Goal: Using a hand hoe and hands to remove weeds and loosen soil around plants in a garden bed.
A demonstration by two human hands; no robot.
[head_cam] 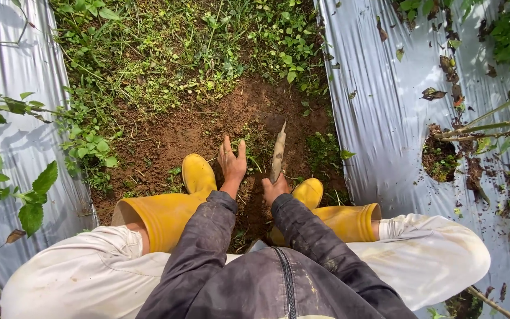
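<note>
I look down at bare brown soil [208, 127] between my two yellow rubber boots [198, 175]. My left hand [232, 163] reaches down to the ground, fingers apart and pressed against the soil and small weeds. My right hand [274, 189] is closed around the handle of a soil-caked digging tool [278, 153], whose pointed blade angles up and away from me over the dirt. Both arms are in dark grey sleeves, and my knees are in white trousers.
Silver plastic mulch sheets [379, 118] cover raised beds on both sides. Green weeds [166, 47] fill the furrow ahead. A planting hole [438, 156] with stems sits in the right sheet. Leafy plants overhang the left sheet [7, 147].
</note>
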